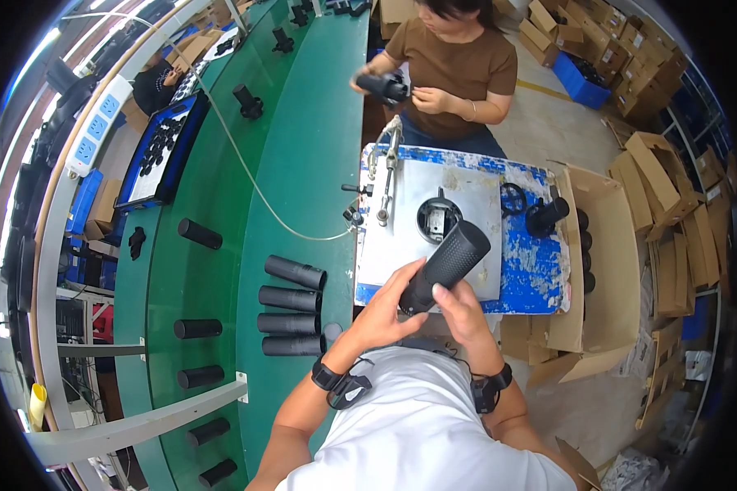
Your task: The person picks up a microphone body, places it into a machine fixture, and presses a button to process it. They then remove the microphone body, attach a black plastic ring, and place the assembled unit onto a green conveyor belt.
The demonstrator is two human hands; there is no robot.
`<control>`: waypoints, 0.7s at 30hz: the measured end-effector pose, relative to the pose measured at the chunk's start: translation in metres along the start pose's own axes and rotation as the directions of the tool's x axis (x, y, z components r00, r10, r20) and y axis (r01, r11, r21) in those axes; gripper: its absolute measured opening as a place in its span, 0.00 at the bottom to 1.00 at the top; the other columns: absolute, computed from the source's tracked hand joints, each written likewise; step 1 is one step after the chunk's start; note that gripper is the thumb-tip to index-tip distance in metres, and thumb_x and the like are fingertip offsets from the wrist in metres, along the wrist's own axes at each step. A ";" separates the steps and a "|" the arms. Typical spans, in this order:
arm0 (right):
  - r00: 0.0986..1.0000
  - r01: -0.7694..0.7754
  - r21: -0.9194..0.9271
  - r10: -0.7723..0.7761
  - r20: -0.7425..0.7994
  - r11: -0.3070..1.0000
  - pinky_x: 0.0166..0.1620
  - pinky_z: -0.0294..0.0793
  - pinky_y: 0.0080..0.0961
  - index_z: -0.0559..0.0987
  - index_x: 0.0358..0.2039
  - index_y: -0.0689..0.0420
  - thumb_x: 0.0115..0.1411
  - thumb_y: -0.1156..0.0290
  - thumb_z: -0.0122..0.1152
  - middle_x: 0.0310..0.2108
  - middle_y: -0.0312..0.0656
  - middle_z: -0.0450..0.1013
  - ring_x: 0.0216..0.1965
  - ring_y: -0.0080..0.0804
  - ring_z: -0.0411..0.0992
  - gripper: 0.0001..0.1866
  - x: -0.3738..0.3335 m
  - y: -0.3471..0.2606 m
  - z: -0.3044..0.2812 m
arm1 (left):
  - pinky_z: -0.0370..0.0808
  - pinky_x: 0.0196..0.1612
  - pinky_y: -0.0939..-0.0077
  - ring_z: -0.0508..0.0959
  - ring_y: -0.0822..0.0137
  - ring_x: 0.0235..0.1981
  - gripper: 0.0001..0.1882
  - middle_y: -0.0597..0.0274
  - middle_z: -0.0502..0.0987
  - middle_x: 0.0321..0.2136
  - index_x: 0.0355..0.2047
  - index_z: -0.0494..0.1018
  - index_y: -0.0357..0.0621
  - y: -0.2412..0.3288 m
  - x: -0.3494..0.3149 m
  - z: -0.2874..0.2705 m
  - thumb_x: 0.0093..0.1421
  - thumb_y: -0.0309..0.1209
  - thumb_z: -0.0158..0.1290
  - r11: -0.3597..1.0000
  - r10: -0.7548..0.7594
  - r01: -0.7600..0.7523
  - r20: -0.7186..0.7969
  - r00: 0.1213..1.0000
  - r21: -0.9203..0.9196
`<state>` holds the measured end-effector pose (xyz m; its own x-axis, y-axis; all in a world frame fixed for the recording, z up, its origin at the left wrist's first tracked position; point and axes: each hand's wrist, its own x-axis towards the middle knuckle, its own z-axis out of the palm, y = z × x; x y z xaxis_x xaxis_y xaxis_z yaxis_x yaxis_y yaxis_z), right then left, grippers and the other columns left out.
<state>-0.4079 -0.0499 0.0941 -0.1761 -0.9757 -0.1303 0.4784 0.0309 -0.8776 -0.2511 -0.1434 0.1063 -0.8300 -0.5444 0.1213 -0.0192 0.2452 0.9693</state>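
A black cylindrical tube housing (460, 252) with a perforated upper part is tilted up and to the right in front of me. My left hand (382, 315) is closed around its lower left side, and my right hand (464, 313) grips the lower right with the thumb pressed on it. Just beyond the tube, a round black fixture (440, 216) sits on a pale metal plate (479, 192). A metal toggle clamp (388, 182) stands at the plate's left side.
Several black tubes (291, 299) lie on the green bench (299, 204) at left, with more along its raised ledge. Right of the blue worktop (540, 278) stand a black part (547, 217) and an open cardboard box (610, 327). Across from me, a co-worker (458, 74) handles another black part.
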 end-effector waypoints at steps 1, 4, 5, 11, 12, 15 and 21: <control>0.999 0.044 -0.010 -0.044 0.006 0.999 0.61 0.58 0.34 0.64 0.57 0.67 0.63 0.64 0.56 0.53 0.45 0.67 0.56 0.34 0.64 0.27 0.001 -0.004 -0.001 | 0.62 0.62 0.64 0.64 0.50 0.61 0.44 0.45 0.62 0.60 0.64 0.53 0.38 0.001 0.001 -0.001 0.48 0.25 0.60 1.000 -0.016 0.015 -0.009 1.000 -0.008; 0.991 0.124 0.047 -0.121 -0.065 0.991 0.63 0.57 0.38 0.62 0.59 0.67 0.65 0.58 0.53 0.56 0.49 0.66 0.59 0.38 0.63 0.30 0.004 0.002 -0.011 | 0.73 0.50 0.69 0.74 0.61 0.50 0.41 0.50 0.70 0.54 0.62 0.58 0.39 -0.005 0.002 0.000 0.48 0.27 0.63 0.998 -0.046 0.040 -0.120 0.992 -0.050; 0.990 0.123 0.087 -0.116 -0.079 0.989 0.62 0.58 0.38 0.61 0.59 0.66 0.65 0.58 0.53 0.56 0.49 0.65 0.59 0.38 0.63 0.30 0.004 0.000 -0.012 | 0.73 0.48 0.70 0.75 0.62 0.48 0.40 0.52 0.71 0.53 0.61 0.60 0.39 -0.008 0.002 0.000 0.47 0.27 0.64 0.996 -0.044 0.034 -0.134 0.990 -0.081; 0.992 0.095 0.145 -0.082 -0.094 0.985 0.62 0.58 0.40 0.61 0.60 0.64 0.62 0.58 0.55 0.57 0.48 0.64 0.59 0.38 0.62 0.32 -0.003 -0.001 -0.019 | 0.74 0.43 0.74 0.76 0.66 0.44 0.35 0.55 0.74 0.49 0.55 0.66 0.39 -0.007 0.002 -0.002 0.46 0.29 0.67 0.997 -0.045 0.037 -0.142 0.989 -0.064; 0.992 0.098 0.159 -0.085 -0.090 0.982 0.62 0.58 0.41 0.61 0.60 0.64 0.61 0.59 0.56 0.56 0.48 0.64 0.60 0.39 0.62 0.32 -0.004 0.001 -0.020 | 0.74 0.43 0.74 0.76 0.66 0.42 0.34 0.55 0.74 0.48 0.54 0.67 0.38 -0.007 0.001 -0.001 0.46 0.28 0.67 0.996 -0.060 0.050 -0.135 0.989 -0.076; 0.991 0.100 0.211 -0.080 -0.104 0.972 0.64 0.56 0.43 0.61 0.60 0.63 0.59 0.62 0.57 0.56 0.49 0.64 0.61 0.43 0.61 0.32 -0.006 0.008 -0.019 | 0.74 0.43 0.75 0.76 0.68 0.40 0.35 0.55 0.74 0.47 0.54 0.66 0.38 -0.010 -0.003 -0.002 0.46 0.28 0.67 0.994 -0.068 0.056 -0.122 0.990 -0.096; 0.975 0.192 0.190 -0.209 0.072 0.963 0.65 0.55 0.46 0.62 0.60 0.61 0.51 0.64 0.62 0.58 0.50 0.62 0.62 0.48 0.60 0.37 -0.003 0.003 -0.013 | 0.74 0.42 0.77 0.76 0.72 0.39 0.34 0.55 0.73 0.46 0.57 0.62 0.39 -0.012 -0.013 -0.002 0.51 0.24 0.64 0.896 -0.169 0.126 -0.066 0.983 -0.425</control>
<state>-0.4170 -0.0442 0.0859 -0.2102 -0.9736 0.0895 0.5903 -0.1993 -0.7822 -0.2392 -0.1408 0.0938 -0.7761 -0.6299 -0.0308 0.1154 -0.1898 0.9750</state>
